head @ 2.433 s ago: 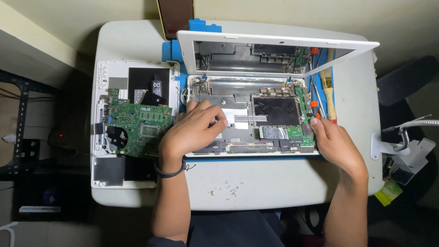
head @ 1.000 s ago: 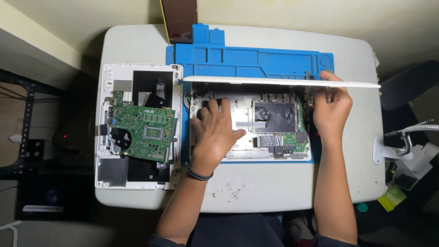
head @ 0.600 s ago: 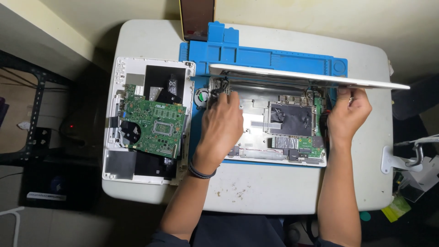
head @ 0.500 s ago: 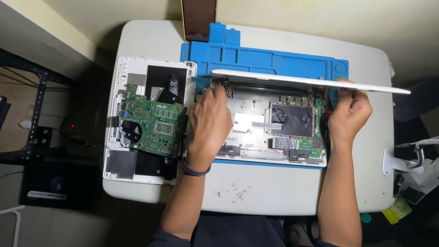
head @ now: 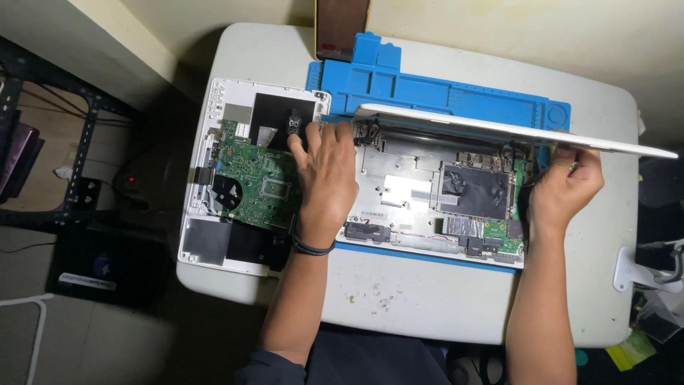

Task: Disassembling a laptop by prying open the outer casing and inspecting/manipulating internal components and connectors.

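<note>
Resting flat on the opened white laptop base (head: 427,214), the left hand (head: 324,178) had its fingers spread loosely near the left hinge, clamped on nothing. The right hand (head: 566,189) had its grip closed on the right end of the white display lid (head: 513,132), whose long axis ran left to right, tilted low over the base. The right hand was the nearer to the lid edge. Both lay on the blue repair mat (head: 442,89) on the tabletop (head: 399,299), beside a green motherboard (head: 253,185).

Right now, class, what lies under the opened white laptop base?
Under the laptop base lies a blue repair mat, showing behind it and along its front edge. The mat's middle is covered by the base.
</note>
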